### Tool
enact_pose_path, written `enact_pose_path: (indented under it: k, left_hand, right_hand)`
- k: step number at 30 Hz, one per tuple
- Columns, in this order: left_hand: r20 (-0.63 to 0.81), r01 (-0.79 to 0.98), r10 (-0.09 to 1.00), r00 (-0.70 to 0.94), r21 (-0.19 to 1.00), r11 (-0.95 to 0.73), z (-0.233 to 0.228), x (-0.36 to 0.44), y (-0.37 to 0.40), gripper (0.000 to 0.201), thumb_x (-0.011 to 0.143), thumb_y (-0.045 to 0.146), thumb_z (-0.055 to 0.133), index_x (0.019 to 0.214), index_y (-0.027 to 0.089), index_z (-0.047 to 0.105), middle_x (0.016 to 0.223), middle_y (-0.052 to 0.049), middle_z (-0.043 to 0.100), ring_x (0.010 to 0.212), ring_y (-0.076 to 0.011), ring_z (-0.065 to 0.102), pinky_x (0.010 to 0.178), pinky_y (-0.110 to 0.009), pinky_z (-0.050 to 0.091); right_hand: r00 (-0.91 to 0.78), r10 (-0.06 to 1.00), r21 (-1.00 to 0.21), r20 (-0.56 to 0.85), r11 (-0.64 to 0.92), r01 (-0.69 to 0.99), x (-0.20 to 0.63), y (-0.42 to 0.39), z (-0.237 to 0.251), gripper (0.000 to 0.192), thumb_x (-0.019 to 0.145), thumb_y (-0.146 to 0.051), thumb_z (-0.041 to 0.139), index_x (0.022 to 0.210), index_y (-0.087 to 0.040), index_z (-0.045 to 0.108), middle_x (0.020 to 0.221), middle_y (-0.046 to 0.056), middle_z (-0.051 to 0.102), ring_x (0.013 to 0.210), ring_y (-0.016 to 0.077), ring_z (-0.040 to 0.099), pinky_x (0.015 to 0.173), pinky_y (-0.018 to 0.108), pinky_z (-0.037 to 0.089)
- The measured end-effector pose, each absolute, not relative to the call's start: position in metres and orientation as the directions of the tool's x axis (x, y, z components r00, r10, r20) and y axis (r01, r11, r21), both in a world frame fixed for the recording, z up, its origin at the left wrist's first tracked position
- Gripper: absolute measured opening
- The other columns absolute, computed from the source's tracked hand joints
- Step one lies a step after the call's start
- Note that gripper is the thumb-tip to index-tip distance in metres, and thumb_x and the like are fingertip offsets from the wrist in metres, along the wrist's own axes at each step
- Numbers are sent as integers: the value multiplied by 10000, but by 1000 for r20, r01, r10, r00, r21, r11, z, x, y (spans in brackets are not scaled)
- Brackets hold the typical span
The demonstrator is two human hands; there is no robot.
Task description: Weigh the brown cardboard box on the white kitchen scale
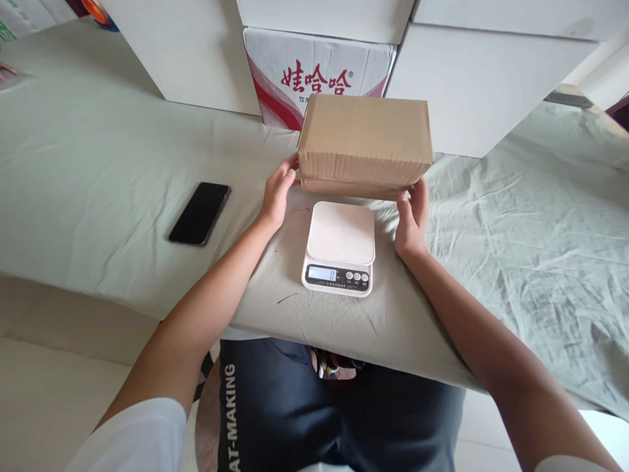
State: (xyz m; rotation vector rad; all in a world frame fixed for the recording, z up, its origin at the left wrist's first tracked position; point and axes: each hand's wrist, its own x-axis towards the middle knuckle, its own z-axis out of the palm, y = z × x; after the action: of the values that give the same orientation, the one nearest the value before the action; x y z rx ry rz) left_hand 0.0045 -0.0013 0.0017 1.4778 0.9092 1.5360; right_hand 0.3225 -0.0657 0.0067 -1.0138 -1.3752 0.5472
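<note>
A brown cardboard box [364, 141] is held between both my hands just above the table, behind a white kitchen scale [340, 254]. My left hand [278, 193] grips the box's lower left end. My right hand [413, 219] grips its lower right corner from below. The scale's platform is bare and its display reads 0. The box does not touch the scale.
A black phone [200, 213] lies face down on the pale green cloth [98, 151] to the left. Behind the box stand large white cartons [196, 52] and a red-and-white printed carton [295, 78]. The table's front edge runs close to my lap.
</note>
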Motion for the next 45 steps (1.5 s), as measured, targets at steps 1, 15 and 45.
enact_pose_path:
  k: [1, 15, 45]
  left_hand:
    - [435, -81, 899, -56, 895, -439, 5, 5, -3, 729, 927, 974, 707, 1159, 288, 783, 1293, -95, 815, 1492, -351, 718, 1203, -433, 621]
    - [518, -125, 784, -341, 802, -585, 38, 25, -51, 789, 1053, 727, 746, 675, 257, 238, 677, 18, 269, 599, -145, 339, 558, -321, 426]
    - [461, -179, 813, -357, 820, -543, 31, 17, -43, 837, 1065, 780, 701, 661, 255, 189, 643, 29, 187, 552, -148, 317, 539, -352, 312]
  right_hand:
    - [187, 802, -818, 566, 521, 242, 320, -74, 11, 681, 992, -851, 685, 1499, -397, 666, 1565, 93, 672, 1528, 346, 644, 1319, 645, 561]
    - [218, 739, -770, 637, 595, 229, 318, -155, -11, 625, 872, -724, 869, 1320, -407, 569, 1290, 62, 560, 1283, 341, 643, 1147, 602, 599]
    - [391, 720, -813, 573, 560, 160, 323, -150, 5, 643, 669, -775, 726, 1073, -336, 488, 1093, 49, 494, 1061, 325, 581, 1008, 582, 539]
